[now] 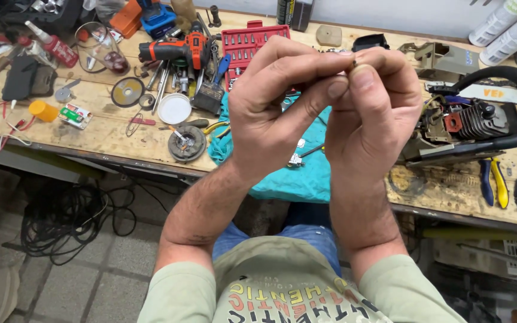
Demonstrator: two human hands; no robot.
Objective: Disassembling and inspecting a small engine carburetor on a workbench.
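My left hand (pixel 276 107) and my right hand (pixel 375 113) are raised close to the camera above a teal cloth (pixel 294 179) on the wooden workbench (pixel 91 134). Their fingertips meet around a tiny dark part (pixel 354 62), pinched between the thumbs and forefingers. It is too small to identify. A small metal part (pixel 296 159) lies on the cloth below the hands.
A partly stripped chainsaw engine (pixel 471 122) with a black handle sits at the right. An orange cordless drill (pixel 178 51), a red socket set (pixel 248 42), a round white lid (pixel 174 109), discs and pliers (pixel 493 182) litter the bench. Cables lie on the floor at left.
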